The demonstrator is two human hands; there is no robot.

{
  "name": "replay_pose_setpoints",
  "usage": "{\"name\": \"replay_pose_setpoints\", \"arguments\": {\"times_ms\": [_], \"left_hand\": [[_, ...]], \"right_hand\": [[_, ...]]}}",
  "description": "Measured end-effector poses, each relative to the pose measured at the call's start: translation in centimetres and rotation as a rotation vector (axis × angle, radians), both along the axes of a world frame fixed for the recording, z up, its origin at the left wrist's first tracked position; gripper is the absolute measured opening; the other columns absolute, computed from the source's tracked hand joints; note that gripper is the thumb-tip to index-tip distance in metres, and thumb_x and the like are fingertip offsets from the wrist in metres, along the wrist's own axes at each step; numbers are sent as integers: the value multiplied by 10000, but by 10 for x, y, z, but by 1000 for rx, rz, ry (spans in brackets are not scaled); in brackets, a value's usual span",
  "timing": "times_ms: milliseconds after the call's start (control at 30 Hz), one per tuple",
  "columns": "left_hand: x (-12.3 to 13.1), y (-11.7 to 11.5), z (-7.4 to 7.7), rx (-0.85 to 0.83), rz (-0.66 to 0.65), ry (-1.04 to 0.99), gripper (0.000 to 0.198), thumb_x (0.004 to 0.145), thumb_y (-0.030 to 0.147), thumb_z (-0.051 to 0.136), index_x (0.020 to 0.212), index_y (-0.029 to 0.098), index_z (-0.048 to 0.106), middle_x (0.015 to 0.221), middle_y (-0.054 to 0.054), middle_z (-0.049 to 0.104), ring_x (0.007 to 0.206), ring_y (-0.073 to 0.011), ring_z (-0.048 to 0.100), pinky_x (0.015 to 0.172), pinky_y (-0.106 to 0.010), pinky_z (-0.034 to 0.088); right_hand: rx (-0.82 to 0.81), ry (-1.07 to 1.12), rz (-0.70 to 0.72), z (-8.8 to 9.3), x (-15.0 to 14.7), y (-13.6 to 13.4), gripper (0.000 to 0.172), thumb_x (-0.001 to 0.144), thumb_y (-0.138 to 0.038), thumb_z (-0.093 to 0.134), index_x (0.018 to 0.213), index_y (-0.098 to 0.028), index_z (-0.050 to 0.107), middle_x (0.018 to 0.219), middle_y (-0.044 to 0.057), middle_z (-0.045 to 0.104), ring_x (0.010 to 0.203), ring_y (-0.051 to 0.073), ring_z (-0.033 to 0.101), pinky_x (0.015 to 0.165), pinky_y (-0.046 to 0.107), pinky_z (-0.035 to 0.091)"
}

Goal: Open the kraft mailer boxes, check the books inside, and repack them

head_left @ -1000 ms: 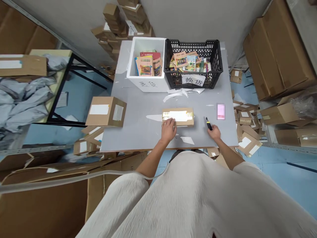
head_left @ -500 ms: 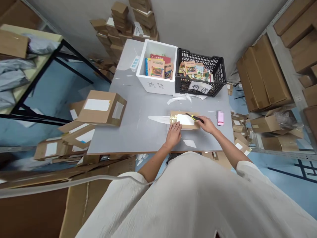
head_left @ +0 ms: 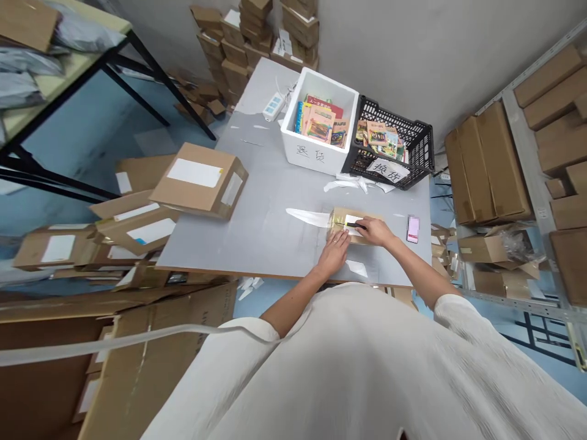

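A small brown cardboard box (head_left: 338, 215) with a white label and shiny tape at its left end lies on the grey table. My left hand (head_left: 334, 252) rests flat on the box's near left part, fingers stretched out. Gripped in my right hand (head_left: 375, 231) is a black and yellow utility knife (head_left: 353, 225), held over the box top with its tip toward the taped left end. Whether the blade touches the tape is too small to tell. White paper scraps (head_left: 356, 267) lie by the box's near edge, and a pink-screened phone (head_left: 413, 228) is to its right.
Behind the box stand a white foam bin (head_left: 312, 156) and a black crate (head_left: 419, 146), both holding books. A larger carton (head_left: 192, 197) sits at the table's left edge. Stacked cartons (head_left: 236, 73) and a power strip (head_left: 274, 106) are at the back; shelves with boxes (head_left: 527, 122) line the right.
My right hand has brought the knife left across the label toward the taped end. My left hand stays on the box. The camera view has turned, shifting the table items.
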State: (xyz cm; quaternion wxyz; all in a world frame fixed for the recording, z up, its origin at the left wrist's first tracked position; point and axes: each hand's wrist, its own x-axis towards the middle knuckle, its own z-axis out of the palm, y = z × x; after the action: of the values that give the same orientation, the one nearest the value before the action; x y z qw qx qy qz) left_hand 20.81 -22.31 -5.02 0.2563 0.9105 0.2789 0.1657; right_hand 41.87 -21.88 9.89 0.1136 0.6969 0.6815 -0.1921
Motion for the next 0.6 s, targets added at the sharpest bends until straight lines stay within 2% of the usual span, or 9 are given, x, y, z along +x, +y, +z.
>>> {"name": "replay_pose_setpoints", "arguments": {"times_ms": [333,600], "left_hand": [[1,4,0,-9,-21,8,753,948,124,548,1700,144,522,1819,-165,468,1744,-311,358,1466,-581,240],[2,5,1,0,-20,12,746,946,120,544,1692,133,533,1807,-173,484,1735,-330,375,1462,-601,240]], "right_hand": [[-7,-47,-2,0,-4,4,441,1194,-428,477,1523,-262,720,1446,112,756,1293,282,725,985,317,535],[-31,-61,51,11,-9,13,422,1188,-404,481,1472,-234,743,1376,129,773,1233,284,731,956,322,513]]}}
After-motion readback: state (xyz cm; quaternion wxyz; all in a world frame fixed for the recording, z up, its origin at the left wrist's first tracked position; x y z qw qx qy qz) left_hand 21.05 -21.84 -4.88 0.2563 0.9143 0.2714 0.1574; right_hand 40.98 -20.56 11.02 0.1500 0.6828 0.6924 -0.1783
